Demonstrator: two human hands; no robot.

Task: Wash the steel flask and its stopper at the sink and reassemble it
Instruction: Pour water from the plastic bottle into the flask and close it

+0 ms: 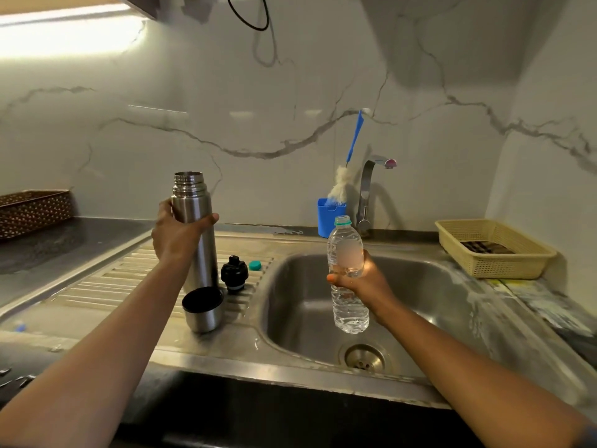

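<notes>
Tall cylindrical steel flask [205, 253] upright and uncapped, its parts set down beside it.
The left hand [174, 234] grips the flask around its upper body, threaded neck bare and mouth open; its base is hidden behind the steel cup lid with the dark lining [203, 310], which stands mouth-up on the ribbed steel draining board [97, 286]. The black plastic screw stopper [235, 273] stands upright just right of the flask.

A brown perforated rectangular basket [32, 210] sits at the worktop's far left edge; a cream plastic mesh tray [510, 268] stands by its far right corner.
</notes>
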